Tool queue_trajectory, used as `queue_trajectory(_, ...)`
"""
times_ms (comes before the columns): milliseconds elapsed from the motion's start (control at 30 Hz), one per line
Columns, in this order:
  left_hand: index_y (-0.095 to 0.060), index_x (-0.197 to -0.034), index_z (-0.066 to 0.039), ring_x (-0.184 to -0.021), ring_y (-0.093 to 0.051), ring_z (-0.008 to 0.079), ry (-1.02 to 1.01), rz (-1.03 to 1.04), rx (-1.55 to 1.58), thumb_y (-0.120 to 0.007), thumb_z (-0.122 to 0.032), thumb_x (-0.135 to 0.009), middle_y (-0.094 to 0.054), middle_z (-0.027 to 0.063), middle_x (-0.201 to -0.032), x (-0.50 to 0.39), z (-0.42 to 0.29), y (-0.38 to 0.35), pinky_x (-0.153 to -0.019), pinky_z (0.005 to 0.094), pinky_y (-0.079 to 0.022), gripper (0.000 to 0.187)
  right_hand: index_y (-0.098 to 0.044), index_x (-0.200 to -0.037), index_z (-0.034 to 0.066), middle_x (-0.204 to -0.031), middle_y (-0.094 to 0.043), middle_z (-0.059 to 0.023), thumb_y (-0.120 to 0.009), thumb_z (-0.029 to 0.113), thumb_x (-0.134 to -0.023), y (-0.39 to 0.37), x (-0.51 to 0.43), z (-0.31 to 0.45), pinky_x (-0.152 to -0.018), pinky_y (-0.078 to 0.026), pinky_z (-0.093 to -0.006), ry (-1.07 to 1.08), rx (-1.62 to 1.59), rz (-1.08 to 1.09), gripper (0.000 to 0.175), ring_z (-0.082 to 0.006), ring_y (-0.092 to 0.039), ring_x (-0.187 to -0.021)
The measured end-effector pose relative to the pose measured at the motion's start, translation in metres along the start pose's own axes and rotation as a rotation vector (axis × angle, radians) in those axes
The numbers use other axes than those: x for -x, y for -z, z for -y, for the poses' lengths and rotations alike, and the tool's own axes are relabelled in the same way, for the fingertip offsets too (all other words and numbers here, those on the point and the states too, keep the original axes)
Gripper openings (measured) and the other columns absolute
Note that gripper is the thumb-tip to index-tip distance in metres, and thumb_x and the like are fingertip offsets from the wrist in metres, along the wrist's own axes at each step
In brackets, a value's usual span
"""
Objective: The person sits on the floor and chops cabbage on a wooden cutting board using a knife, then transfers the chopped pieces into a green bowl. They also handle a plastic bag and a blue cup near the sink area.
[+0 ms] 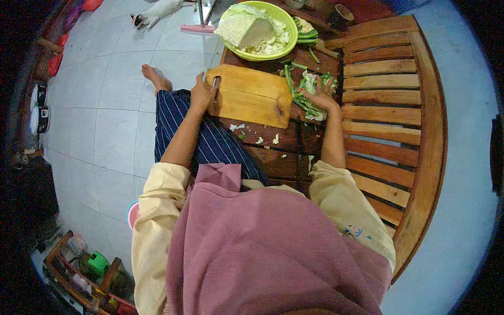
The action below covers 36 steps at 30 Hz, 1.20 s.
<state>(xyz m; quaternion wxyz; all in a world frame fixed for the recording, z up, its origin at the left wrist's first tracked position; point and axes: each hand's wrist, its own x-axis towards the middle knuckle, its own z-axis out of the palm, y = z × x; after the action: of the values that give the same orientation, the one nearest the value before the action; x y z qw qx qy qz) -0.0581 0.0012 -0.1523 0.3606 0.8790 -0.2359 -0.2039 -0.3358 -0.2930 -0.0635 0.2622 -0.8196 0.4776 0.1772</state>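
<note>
A wooden cutting board [252,96] lies on the dark wooden bench seat [271,159], tilted a little, with a slot at its left end. My left hand [202,92] grips that end around the slot. At the board's right, my right hand [323,94] rests with spread fingers over a heap of green stalks and leafy vegetable trimmings [301,103]. Its palm hides part of the heap. Beyond the board stands a yellow-green plastic basket [293,37], holding a large cut piece of cabbage [256,33] and chopped cabbage [277,43].
Slats of the wooden backrest [380,114] rise along the right. Small cabbage scraps [275,139] dot the seat. Behind the basket's right side lies a green-and-yellow vegetable [307,33]. A cat [157,13] lies on the tiled floor [114,126], near a pink-handled object [197,28].
</note>
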Motion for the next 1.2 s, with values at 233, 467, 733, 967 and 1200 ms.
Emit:
queue_trajectory(233, -0.051, -0.124, -0.003, -0.097, -0.063, 0.0424, 0.097, -0.105, 0.015, -0.068, -0.049, -0.08, -0.066, 0.0268, -0.102, -0.006, -0.003, -0.012, -0.087, 0.0452, -0.049, 0.066, 0.007, -0.152, 0.0257, -0.144, 0.035, -0.0317, -0.083, 0.058, -0.06, -0.002, 0.016, -0.012, -0.114, -0.012, -0.0561, 0.144, 0.114, 0.018, 0.134, -0.0456, 0.021, -0.139)
queue_trajectory(467, -0.055, -0.119, -0.002, -0.1, -0.063, 0.0408, 0.151, -0.121, 0.076, -0.069, -0.035, -0.08, -0.066, 0.0263, -0.104, -0.012, 0.0, -0.011, -0.088, 0.0453, -0.049, 0.054, -0.038, -0.137, 0.0218, -0.152, -0.002, -0.0307, -0.087, 0.017, -0.062, -0.038, 0.024, 0.016, -0.101, -0.042, -0.0543, 0.112, 0.02, -0.503, 0.089, -0.0545, -0.022, -0.135)
queue_trajectory(733, -0.06, -0.114, -0.002, -0.1, -0.062, 0.0328, -0.118, -0.362, 0.263, -0.069, -0.021, -0.08, -0.064, 0.0195, -0.105, -0.002, 0.002, -0.002, -0.087, 0.0387, -0.049, 0.04, -0.05, -0.123, 0.0088, -0.138, -0.029, -0.0289, -0.083, 0.007, -0.06, -0.049, 0.0, 0.008, -0.088, -0.049, -0.0469, 0.086, 0.034, -0.755, 0.071, -0.0481, -0.05, -0.113)
queue_trajectory(967, -0.035, -0.139, -0.009, -0.113, -0.057, 0.0322, 0.234, 0.626, 1.263, -0.055, -0.043, -0.095, -0.048, 0.0171, -0.132, 0.057, -0.044, 0.034, -0.086, 0.0435, -0.054, 0.06, -0.056, -0.113, 0.0079, -0.119, -0.039, -0.0222, -0.084, 0.013, -0.055, -0.049, 0.044, 0.054, -0.094, -0.04, -0.045, 0.496, -0.21, -0.941, 0.065, -0.0414, -0.044, -0.112)
queue_trajectory(1200, -0.02, -0.149, -0.01, -0.119, -0.053, 0.0335, 0.258, 0.698, 1.016, -0.059, -0.055, -0.088, -0.045, 0.0198, -0.137, 0.057, -0.071, 0.03, -0.094, 0.0446, -0.049, 0.085, -0.056, -0.12, 0.0123, -0.133, -0.035, -0.0203, -0.079, 0.007, -0.058, -0.125, 0.089, 0.156, -0.102, -0.037, -0.0477, 0.589, -0.094, -0.606, 0.066, -0.042, -0.039, -0.124)
